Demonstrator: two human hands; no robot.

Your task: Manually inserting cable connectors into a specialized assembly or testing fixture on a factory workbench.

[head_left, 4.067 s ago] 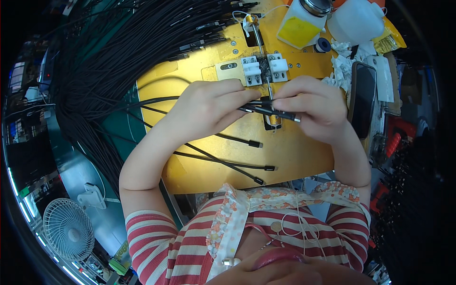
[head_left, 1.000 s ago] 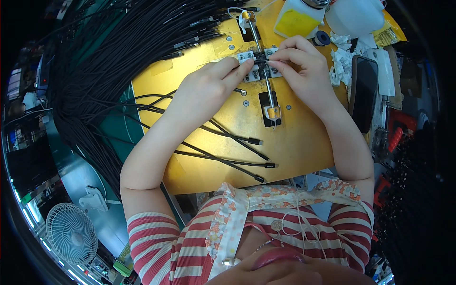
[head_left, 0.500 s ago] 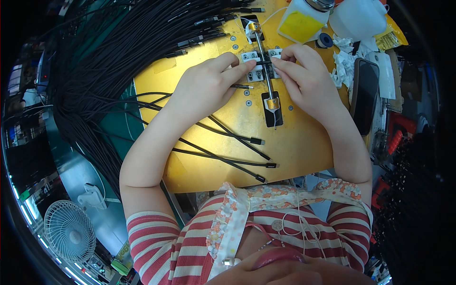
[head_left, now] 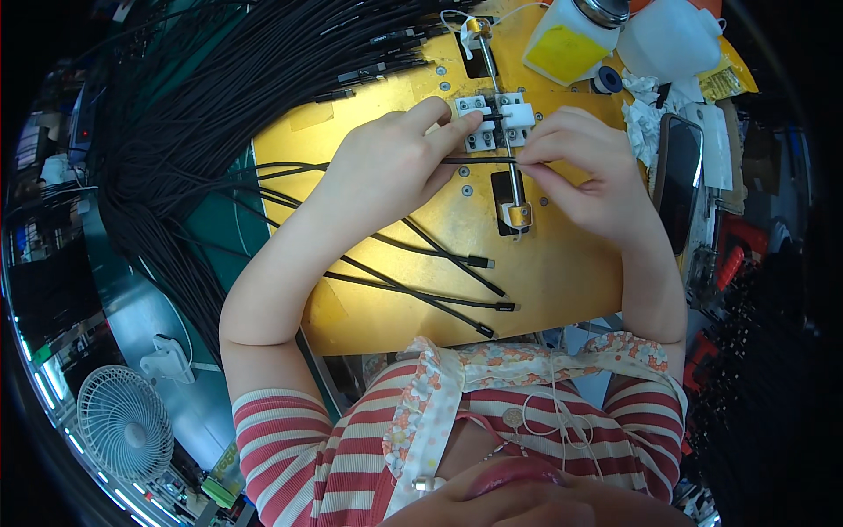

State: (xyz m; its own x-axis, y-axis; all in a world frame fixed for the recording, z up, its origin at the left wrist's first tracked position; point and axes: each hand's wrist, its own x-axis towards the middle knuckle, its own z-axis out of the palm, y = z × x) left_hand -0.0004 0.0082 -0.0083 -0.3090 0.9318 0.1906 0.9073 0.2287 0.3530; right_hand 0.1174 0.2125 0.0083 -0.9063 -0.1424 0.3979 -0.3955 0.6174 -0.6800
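Observation:
At the small metal-and-white fixture (head_left: 518,115) on the gold plate, my left hand (head_left: 395,154) is closed, its fingertips at the fixture's left side. A short black cable end (head_left: 493,117) shows between the white blocks there, and its rest runs under these fingers. My right hand (head_left: 584,167), just right of the slim metal rod (head_left: 515,180), pinches the tip of another black cable (head_left: 479,161). That second cable lies across the rod and passes beneath my left hand, which hides part of it.
Several loose black cables (head_left: 421,299) lie on the gold plate (head_left: 562,272) nearer my body. A thick bundle of black cables (head_left: 263,88) fills the left. At the right are a phone (head_left: 676,171), crumpled white tissue (head_left: 645,123) and a bottle with a yellow label (head_left: 571,39).
My right hand has left the fixture's right side, come toward me, and taken the tip of the nearer cable. My left hand stays at the fixture. The whole view has shifted slightly.

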